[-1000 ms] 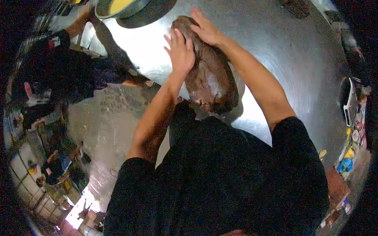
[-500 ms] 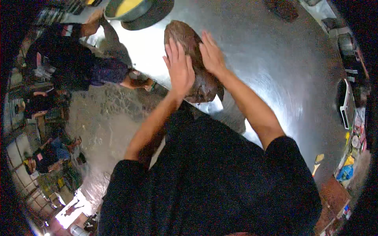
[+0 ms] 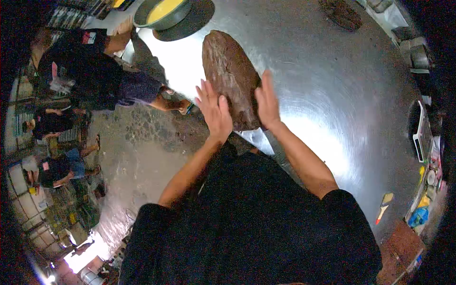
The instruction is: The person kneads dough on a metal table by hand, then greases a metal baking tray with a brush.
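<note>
A long, dark-brown lump of what looks like dough (image 3: 230, 78), cracked on top, lies on the shiny metal table (image 3: 308, 71) in front of me. At the left side of its near end is my left hand (image 3: 216, 111), fingers stretched out and palm turned in. My right hand (image 3: 268, 104) stands edge-up along the lump's right side with straight fingers. Neither hand wraps around the lump; they flank it.
Back left on the table is a grey bowl (image 3: 183, 18) with yellow contents. Another brown lump (image 3: 341, 14) lies at the far right. A brush (image 3: 384, 206) rests near the right edge. A co-worker (image 3: 85, 66) stands at the left, with other people (image 3: 59, 171) further off.
Both hands have drawn back toward my body, from the lump's middle to its near end. The left hand has come off the top to the side, exposing more of the lump.
</note>
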A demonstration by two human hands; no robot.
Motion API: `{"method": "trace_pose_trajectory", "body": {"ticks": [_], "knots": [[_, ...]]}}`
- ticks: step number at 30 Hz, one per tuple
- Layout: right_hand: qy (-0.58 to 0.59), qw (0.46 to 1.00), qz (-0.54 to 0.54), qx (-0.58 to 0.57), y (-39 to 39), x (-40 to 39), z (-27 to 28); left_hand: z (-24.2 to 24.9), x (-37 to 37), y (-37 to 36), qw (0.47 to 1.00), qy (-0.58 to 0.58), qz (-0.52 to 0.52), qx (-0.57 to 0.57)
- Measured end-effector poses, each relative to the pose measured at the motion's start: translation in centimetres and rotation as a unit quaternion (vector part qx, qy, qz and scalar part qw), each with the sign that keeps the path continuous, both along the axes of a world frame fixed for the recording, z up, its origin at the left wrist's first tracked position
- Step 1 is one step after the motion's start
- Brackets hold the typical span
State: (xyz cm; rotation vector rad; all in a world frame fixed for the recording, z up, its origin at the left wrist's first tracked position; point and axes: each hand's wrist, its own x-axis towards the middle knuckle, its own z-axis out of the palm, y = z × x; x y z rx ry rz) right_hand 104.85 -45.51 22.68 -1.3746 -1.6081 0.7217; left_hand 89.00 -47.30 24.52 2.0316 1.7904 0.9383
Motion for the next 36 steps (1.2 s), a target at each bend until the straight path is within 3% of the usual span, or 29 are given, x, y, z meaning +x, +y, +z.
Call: {"method": "trace_pose_trajectory", "body": {"ticks": [1,3,5,6,7,9,11,13,14,17,19,20,21,23,24,25,27,28,29,30,31,33,34,36], "knots": [[-0.050,0.999,0.015,0.000,-1.4,-0.6,-2.5,-1.5,-0.3,-1.0,0.995,-0.040,0.080,-0.032],[-0.026,0.998,0.031,-0.045,-1.0,-0.2,-2.3,-2.6,0.1,-1.8,0.998,-0.020,0.051,-0.007],[0.232,0.957,0.123,-0.125,-0.1,2.0,-3.3,-2.1,-0.4,-1.3,0.995,-0.064,0.027,-0.066],[0.090,0.992,0.068,-0.058,-0.2,3.8,-1.7,-2.1,-1.7,-1.5,0.986,-0.144,0.009,-0.082],[0.091,0.992,0.072,-0.050,-0.2,3.3,-2.0,-2.4,-2.4,-1.6,0.977,-0.204,0.050,-0.039],[0.076,0.995,-0.042,-0.057,-1.3,1.0,-2.9,-2.3,-0.4,-1.7,0.979,-0.177,0.078,-0.057],[0.035,0.999,0.014,-0.010,-2.5,-1.5,-2.1,-2.5,1.8,-2.4,0.976,-0.128,0.143,-0.099],[0.097,0.993,0.066,-0.024,-2.3,-0.2,-2.0,-2.8,0.7,-2.3,0.974,-0.156,0.141,-0.084],[0.101,0.993,0.060,-0.021,-2.5,1.0,-2.0,-2.7,-0.8,-2.3,0.964,-0.222,0.111,-0.095],[0.104,0.994,-0.014,0.017,-2.9,0.9,-1.2,-2.1,-1.5,-2.0,0.960,-0.252,0.113,-0.040],[0.064,0.998,-0.008,-0.007,-3.6,-2.4,-1.9,-2.3,2.2,-2.7,0.970,-0.165,0.149,-0.093],[0.109,0.993,0.027,-0.039,-3.3,-1.6,-1.3,-5.1,1.0,-2.2,0.984,-0.120,0.109,-0.075],[0.087,0.993,0.072,-0.045,-2.8,-0.1,-1.8,-4.5,0.0,-2.3,0.984,-0.120,0.111,-0.066],[0.051,0.997,0.044,-0.025,-2.2,2.9,-3.7,-3.0,-2.8,-1.9,0.984,-0.117,0.061,-0.119],[0.102,0.995,-0.004,-0.005,-2.0,1.5,-2.4,-3.2,-3.3,-1.4,0.994,-0.087,0.059,-0.023],[0.050,0.991,0.006,-0.121,-2.2,-1.3,-1.5,-4.0,-2.4,-2.3,0.994,-0.089,0.063,-0.027],[0.037,0.996,0.026,-0.076,-2.7,-1.5,-1.3,-2.7,0.9,-2.1,0.974,-0.157,0.094,-0.136],[0.015,0.994,0.072,-0.077,-1.7,-0.4,-0.9,-4.5,-0.7,-1.6,0.980,-0.146,0.037,-0.129],[-0.006,0.989,0.119,-0.091,-1.9,1.6,-0.9,-1.7,-1.8,-2.1,0.971,-0.158,-0.004,-0.180],[-0.025,0.992,0.106,-0.058,-1.6,2.7,-0.6,-1.5,-2.6,-2.0,0.989,-0.084,0.016,-0.119],[-0.018,0.999,0.004,-0.033,-1.2,2.5,-0.6,-1.3,-3.1,-1.9,0.998,-0.009,0.037,-0.058],[-0.078,0.997,0.020,-0.021,-1.5,-1.3,-0.3,-5.6,-1.6,-0.7,0.997,-0.043,-0.011,-0.069],[-0.133,0.991,0.032,0.003,-1.4,-2.6,-0.2,-4.6,-0.5,-1.1,0.998,-0.058,0.017,-0.006],[-0.076,0.996,0.031,-0.022,-0.7,-2.0,0.9,-3.9,-1.7,-0.5,0.999,-0.039,0.005,-0.028]]}}
